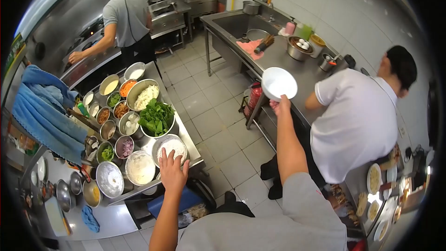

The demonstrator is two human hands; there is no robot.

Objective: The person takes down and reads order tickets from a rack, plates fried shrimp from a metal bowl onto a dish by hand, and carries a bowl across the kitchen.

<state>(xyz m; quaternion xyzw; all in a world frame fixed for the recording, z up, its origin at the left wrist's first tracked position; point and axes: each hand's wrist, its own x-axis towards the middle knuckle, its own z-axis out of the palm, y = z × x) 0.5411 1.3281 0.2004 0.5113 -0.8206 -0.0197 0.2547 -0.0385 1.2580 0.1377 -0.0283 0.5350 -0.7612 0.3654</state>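
Observation:
My right hand [281, 105] grips the near rim of a white bowl [279, 83], held out beside the steel sink counter. The inside of the bowl looks white and smooth. My left hand [173, 173] is spread, palm down, over the near side of a metal bowl of white powder [171, 148]; whether the fingertips touch the powder is hard to tell. Left of it stands a bowl of pale flour-like powder [140, 168]. Behind it is a bowl of green leaves [157, 117]. A powder-dusted metal bowl [110, 179] sits farther left.
Small bowls of chopped ingredients crowd the steel table [189, 130]. A person in grey [127, 18] works at the stove, back left. Another in white [355, 121] leans over the right counter. Eggs [303, 43] and a pink cloth [251, 48] lie by the sink [232, 25]. Blue towels [46, 107] hang left.

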